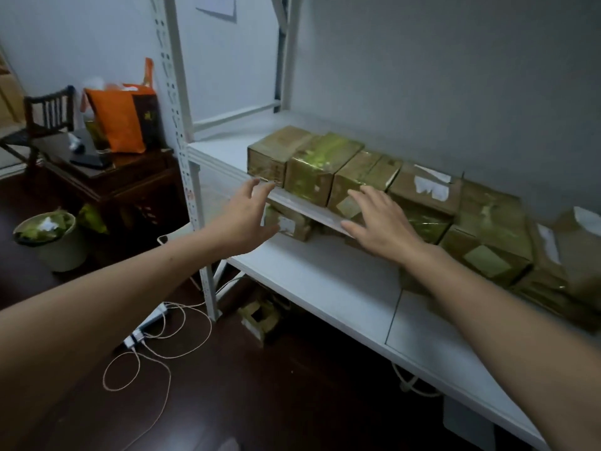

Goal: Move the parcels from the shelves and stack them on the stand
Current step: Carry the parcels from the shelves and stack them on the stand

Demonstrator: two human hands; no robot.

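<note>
A grey-walled room is recorded, with a white shelving unit (180,125). Brown taped parcels (320,164) are lined along the front edge of its upper shelf (221,149). Further parcels (287,222) on the lower shelf (325,281) are partly hidden beneath it, and those at the right are blurred. The left hand (247,216) is held by the leftmost parcel (276,151), fingers spread. The right hand (380,222) is held before the third parcel (357,177), fingers apart. Contact cannot be determined for either.
</note>
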